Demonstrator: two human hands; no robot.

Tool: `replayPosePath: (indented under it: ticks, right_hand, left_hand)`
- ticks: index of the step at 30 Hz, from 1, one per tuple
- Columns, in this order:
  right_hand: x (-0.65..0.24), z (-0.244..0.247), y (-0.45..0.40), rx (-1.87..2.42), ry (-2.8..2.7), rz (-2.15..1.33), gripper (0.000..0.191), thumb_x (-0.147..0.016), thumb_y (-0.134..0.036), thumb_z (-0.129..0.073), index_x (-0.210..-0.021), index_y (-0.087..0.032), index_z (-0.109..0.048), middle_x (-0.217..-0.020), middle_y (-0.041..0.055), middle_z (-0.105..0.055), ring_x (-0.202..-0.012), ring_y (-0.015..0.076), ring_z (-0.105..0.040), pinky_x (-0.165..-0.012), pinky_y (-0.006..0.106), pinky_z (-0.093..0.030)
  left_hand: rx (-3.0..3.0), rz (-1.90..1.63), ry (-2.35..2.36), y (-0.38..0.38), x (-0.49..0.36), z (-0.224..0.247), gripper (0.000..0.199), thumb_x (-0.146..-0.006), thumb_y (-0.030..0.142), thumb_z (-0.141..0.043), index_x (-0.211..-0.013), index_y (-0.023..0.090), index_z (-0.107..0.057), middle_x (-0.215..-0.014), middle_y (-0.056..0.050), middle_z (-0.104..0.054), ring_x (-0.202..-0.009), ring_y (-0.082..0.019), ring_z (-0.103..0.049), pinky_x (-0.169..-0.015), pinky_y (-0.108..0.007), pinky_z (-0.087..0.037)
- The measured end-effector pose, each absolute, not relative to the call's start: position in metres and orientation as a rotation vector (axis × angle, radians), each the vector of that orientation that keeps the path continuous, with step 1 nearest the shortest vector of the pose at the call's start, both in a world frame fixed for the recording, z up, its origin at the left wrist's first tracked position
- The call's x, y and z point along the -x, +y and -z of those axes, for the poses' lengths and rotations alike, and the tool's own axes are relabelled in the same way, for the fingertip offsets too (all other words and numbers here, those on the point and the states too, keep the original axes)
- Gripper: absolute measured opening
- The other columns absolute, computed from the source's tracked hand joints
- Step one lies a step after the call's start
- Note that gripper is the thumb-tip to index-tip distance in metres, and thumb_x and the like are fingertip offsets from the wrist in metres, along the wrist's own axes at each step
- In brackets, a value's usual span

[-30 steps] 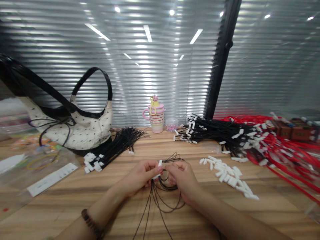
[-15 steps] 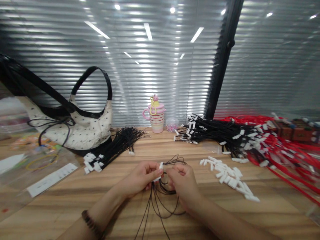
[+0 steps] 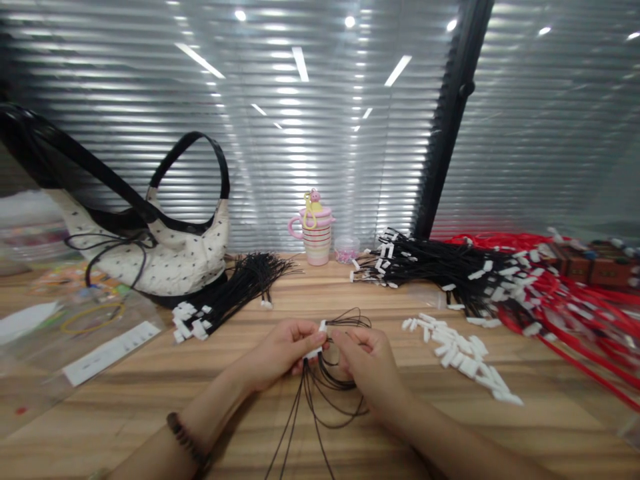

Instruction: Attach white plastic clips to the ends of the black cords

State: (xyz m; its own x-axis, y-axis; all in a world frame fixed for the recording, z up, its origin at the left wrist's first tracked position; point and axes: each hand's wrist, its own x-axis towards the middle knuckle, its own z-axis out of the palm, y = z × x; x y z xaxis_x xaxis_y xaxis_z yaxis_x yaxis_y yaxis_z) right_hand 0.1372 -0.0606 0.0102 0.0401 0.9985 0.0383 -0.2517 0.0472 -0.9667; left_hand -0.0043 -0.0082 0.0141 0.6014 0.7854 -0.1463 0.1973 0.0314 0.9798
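1 dark-specked white handbag (image 3: 195, 263) with black straps sits at left. 1 pink-lidded striped mug (image 3: 317, 248) stands at back center beside 1 small clear tub (image 3: 347, 251). Horizontal blinds (image 3: 270, 167) behind.

The view has swung slightly left, so the pink striped cup (image 3: 317, 241) and spotted bag (image 3: 187, 262) appear farther right. The rightmost trailing strand of the black cords (image 3: 339, 383) has drifted left at its near end. The right hand (image 3: 375, 367) may have shifted slightly; blur leaves that uncertain.
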Motion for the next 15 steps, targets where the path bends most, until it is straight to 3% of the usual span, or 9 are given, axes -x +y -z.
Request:
replayPosePath:
  ticks: [4,15]
  right_hand:
    - [-0.1401,-0.0095,-0.0585,0.947,-1.13,-1.265,0.041,-0.071,-0.047,-0.051,-0.051,-0.012,-0.044,-0.041,-0.0063,-0.027,-0.038,0.0024,-0.02,-0.036,0.017,-0.013]
    - [-0.1418,-0.009,-0.0573,0.976,-1.114,-1.223,0.046,-0.071,-0.051,-0.052,-0.046,-0.014,-0.037,-0.04,-0.0058,-0.027,-0.038,0.0033,-0.021,-0.037,0.018,-0.015]
  left_hand:
    - [-1.447,-0.558,0.862,-0.0063,0.0055,-0.014,0.038,-0.071,0.05,-0.055,-0.074,0.012,-0.056,-0.054,0.005,-0.045,-0.041,-0.001,-0.032,-0.034,-0.013,-0.023]
    - [-1.404,-0.585,0.891,-0.0076,0.0037,-0.0166,0.041,-0.068,0.052,-0.057,-0.073,0.011,-0.057,-0.056,0.005,-0.044,-0.042,-0.001,-0.031,-0.034,-0.013,-0.022]
